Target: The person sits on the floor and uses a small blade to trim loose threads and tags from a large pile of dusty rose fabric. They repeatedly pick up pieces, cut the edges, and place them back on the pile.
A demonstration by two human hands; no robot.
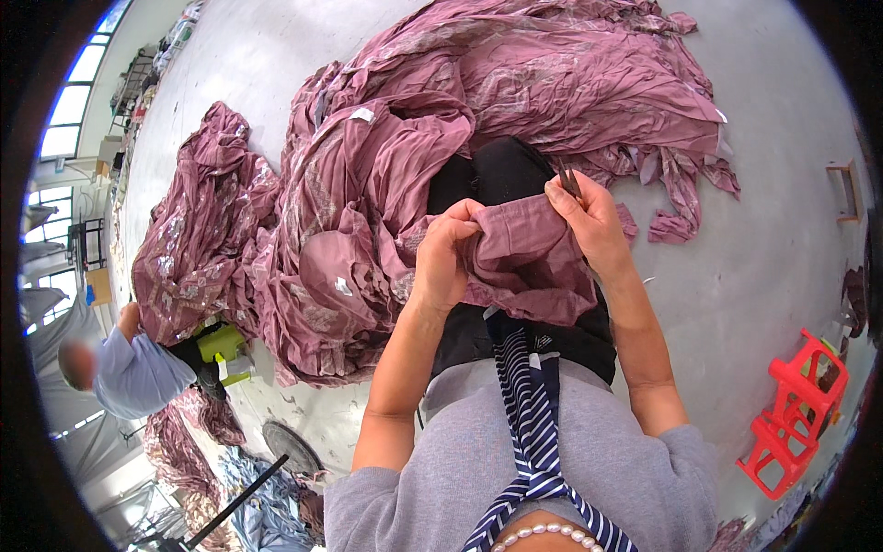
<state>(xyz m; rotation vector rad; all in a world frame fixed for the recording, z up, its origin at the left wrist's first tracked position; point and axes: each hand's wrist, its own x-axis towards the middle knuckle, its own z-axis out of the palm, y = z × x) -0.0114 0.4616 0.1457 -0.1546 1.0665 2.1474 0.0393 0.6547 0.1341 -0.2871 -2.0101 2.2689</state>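
Note:
A piece of dusty-pink fabric point(526, 235) is stretched between my two hands above my lap. My left hand point(441, 258) is closed on its left side, thumb and fingers pinching the folded edge. Closed at the upper right corner of the fabric, my right hand point(590, 221) also has small dark thread snips point(569, 180) in it, pointed blades upward. Whether those blades are parted is hard to make out. The held piece hangs in loose folds, and its link to the big heap of pink fabric point(368, 175) cannot be traced fully.
The heap spreads over the pale floor point(763, 248) ahead and left. Red plastic stools point(796, 414) stand at the right. Far left, a person in light blue point(143, 373) touches the heap near a green stool point(223, 348). A black pole point(241, 501) slants at lower left.

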